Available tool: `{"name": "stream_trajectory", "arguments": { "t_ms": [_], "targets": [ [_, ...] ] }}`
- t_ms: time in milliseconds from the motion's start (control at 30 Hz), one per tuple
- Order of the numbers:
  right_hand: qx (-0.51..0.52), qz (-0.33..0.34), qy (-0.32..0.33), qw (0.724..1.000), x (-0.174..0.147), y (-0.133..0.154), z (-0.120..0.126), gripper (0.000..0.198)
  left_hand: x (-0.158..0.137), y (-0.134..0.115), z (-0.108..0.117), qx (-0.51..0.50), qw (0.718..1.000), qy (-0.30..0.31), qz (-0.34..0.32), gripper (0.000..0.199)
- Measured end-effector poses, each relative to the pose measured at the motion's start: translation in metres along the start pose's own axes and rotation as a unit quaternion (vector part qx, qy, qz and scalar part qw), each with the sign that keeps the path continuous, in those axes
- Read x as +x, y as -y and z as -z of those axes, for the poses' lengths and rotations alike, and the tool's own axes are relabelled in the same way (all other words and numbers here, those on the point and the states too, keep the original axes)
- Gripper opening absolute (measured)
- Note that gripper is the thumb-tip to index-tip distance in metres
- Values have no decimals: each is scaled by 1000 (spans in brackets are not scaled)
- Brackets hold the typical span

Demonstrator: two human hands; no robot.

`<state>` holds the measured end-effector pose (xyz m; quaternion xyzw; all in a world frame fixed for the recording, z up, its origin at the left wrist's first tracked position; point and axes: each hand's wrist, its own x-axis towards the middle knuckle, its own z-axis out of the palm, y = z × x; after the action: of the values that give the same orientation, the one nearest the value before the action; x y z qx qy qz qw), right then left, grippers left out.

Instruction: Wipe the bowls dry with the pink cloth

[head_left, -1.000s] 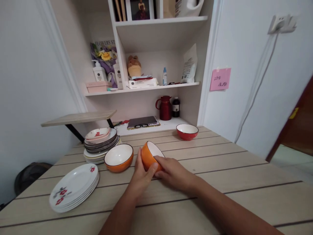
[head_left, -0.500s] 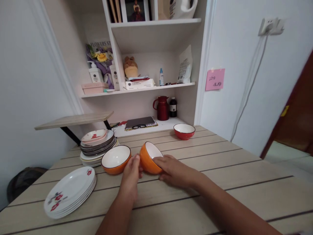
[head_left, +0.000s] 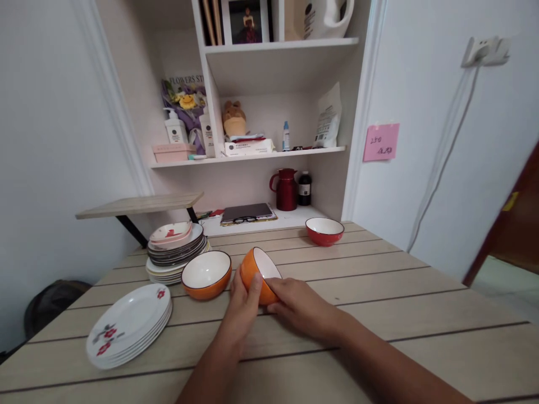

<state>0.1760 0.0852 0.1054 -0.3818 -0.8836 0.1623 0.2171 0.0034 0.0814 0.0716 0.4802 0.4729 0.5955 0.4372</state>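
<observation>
An orange bowl with a white inside and dark rim is tilted between my two hands, its opening facing up and to the right. My left hand grips its left side, thumb across the front of the outer wall. On the right, my right hand is closed on the lower right rim, its fingertips partly hidden. A second orange bowl stands upright on the table just left of my left hand. Farther back to the right sits a red bowl, also upright with a white inside.
White oval plates with red flowers are stacked at the left front of the wooden table. Behind them stands a mixed stack of plates and pink dishes. A small raised shelf, a red jug and a laptop are at the back.
My left hand has moved onto the tilted orange bowl, its thumb now across the front. My right hand keeps its hold at the rim. The view has shifted slightly.
</observation>
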Motion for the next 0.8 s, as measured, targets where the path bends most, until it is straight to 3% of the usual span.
{"name": "stream_trajectory", "arguments": {
  "t_ms": [133,267,400,533,800],
  "targets": [
    [-39,17,8,999,0,4,-3,31,-2,-2,-2,-2,1000,4,7,80],
    [-46,50,12,998,1,4,-3,38,-4,-10,-3,-20,1000,6,12,71],
    [-35,76,22,996,2,-8,-1,46,-3,-16,-1,-29,999,14,13,55],
    [-2,103,40,994,1,-21,4,57,0,-14,2,-24,999,22,1,51],
    [-1,71,6,997,0,-11,1,34,-3,-19,4,-32,998,48,29,64]
  ]
}}
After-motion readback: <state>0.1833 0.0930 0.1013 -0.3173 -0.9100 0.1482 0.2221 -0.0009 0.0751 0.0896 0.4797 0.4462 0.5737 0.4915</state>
